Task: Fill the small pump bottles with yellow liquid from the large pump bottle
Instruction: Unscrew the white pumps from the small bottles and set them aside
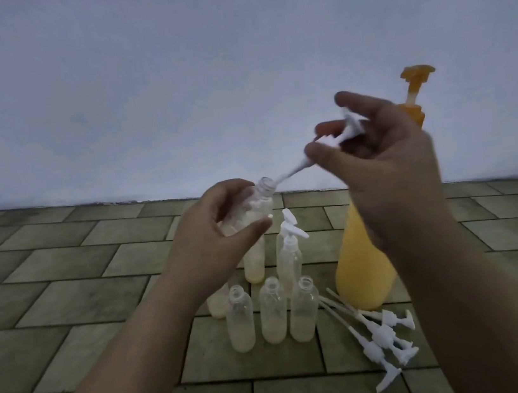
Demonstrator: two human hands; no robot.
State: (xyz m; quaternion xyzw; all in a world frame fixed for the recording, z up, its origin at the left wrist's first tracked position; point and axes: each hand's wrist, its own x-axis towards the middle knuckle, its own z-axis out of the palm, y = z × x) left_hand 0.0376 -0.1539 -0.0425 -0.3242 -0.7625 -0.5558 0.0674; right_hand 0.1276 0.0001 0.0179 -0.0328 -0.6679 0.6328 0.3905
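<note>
Head view: a small clear plastic bottle [254, 205] with an open neck and a little pale yellow liquid inside is held tilted above the floor, its mouth pointing up and to the right. The left hand [219, 232] grips this bottle, fingers and thumb curled round its body. The right hand [385, 158] pinches a white plastic pump head [347, 132] between thumb and fingers; the white dip tube [291, 173] of the pump slants down to the left, its tip at the bottle mouth.

Below the hands, three open small clear bottles [272, 311] stand upright in a row on the tiled floor [64, 290], each holding a shallow layer of pale yellow liquid. Behind the row stand further small bottles, one fitted with a white pump [290, 228]. A large yellow pump bottle [360, 265] with an orange pump head [417, 77] stands upright just right of the group, partly hidden by the right forearm. Several loose white pump heads with dip tubes [383, 335] lie on the floor in front of the large bottle. A pale wall [170, 92] rises behind the floor.
</note>
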